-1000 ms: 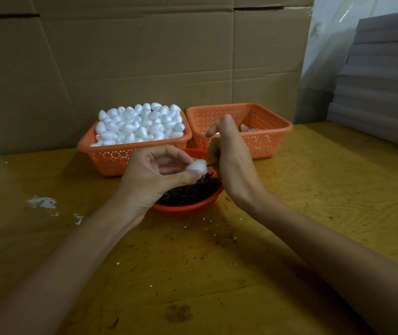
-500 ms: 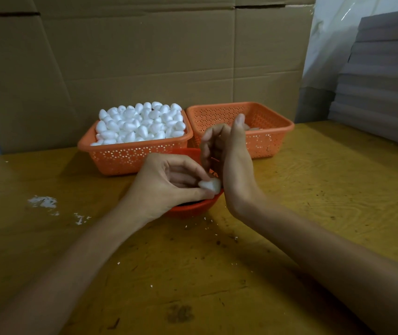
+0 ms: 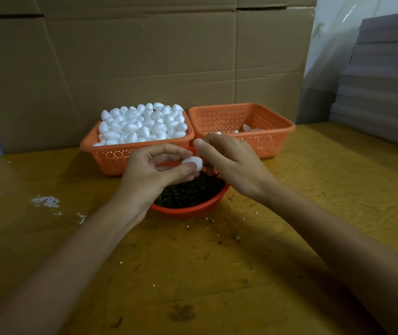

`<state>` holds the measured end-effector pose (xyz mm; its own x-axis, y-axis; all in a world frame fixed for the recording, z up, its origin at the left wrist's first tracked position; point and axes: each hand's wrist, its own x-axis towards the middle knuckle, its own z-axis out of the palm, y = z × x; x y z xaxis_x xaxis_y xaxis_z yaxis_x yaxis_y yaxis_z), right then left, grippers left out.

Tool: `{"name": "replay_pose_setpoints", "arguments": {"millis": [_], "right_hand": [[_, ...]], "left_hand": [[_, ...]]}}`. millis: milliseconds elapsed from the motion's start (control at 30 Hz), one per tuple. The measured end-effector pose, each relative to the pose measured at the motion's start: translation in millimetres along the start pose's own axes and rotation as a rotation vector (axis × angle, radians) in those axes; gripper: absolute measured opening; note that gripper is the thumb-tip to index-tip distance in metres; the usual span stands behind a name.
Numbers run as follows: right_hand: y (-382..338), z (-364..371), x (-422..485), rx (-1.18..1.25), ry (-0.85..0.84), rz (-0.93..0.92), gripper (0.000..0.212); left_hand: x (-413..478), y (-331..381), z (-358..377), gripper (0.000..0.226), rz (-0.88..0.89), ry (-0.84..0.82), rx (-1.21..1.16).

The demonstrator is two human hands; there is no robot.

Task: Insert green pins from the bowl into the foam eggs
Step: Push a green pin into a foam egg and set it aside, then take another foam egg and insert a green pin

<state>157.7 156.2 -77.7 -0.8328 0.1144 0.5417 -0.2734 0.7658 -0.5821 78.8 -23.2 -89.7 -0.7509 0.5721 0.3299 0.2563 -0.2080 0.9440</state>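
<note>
Wooden table (image 3: 289,213), yellow-brown, scuffed, with white crumbs scattered near the front of the bowl. Cardboard sheets (image 3: 144,56) stand behind as a backdrop.

Containers, back row: two orange perforated plastic baskets side by side, rims touching or nearly so.
- Left basket (image 3: 110,158): heaped with white foam eggs (image 3: 142,124), piled above the rim.
- Right basket (image 3: 273,143): mostly bare inside; a few white eggs (image 3: 246,128) lie at the near wall, partly hidden behind the rim and the right hand. Whether they carry pins cannot be told.

Front: round red-orange bowl (image 3: 190,210) just in front of the baskets, filled with a dark tangle of green pins (image 3: 188,192). Single pins too small to separate.

Hands, both over the bowl:
- Left hand (image 3: 149,172): thumb and fingertips pinch one foam egg (image 3: 194,163), held above the bowl's far side, pointing toward the right hand. Other fingers curled loosely.
- Right hand (image 3: 231,163): back of hand up, thumb raised just above the egg, fingers bent down toward the pins behind the egg. Fingertips are hidden by the egg and hand; cannot tell whether they grip a pin.

Grey stacked sheets (image 3: 381,81) at far right, against the wall, resting at the table's back edge.
</note>
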Motion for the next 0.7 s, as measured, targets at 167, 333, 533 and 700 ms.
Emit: {"name": "replay_pose_setpoints", "arguments": {"millis": [167,333,533,700], "right_hand": [[5.6,-9.7,4.6,-0.171,-0.086,-0.037,0.031],[8.4,-11.9,5.4,-0.159,-0.210,-0.067,0.028],[10.7,-8.4,5.2,-0.170,-0.223,-0.073,0.030],[12.1,-6.4,3.8,-0.177,-0.251,-0.109,0.027]], "left_hand": [[2.2,2.2,-1.5,0.051,-0.022,0.088,-0.090],[1.6,3.6,-1.3,0.047,-0.006,0.113,-0.163],[2.4,0.7,-5.9,0.046,0.007,0.063,-0.184],[4.3,-1.1,-8.4,0.050,0.016,-0.006,-0.199]]}}
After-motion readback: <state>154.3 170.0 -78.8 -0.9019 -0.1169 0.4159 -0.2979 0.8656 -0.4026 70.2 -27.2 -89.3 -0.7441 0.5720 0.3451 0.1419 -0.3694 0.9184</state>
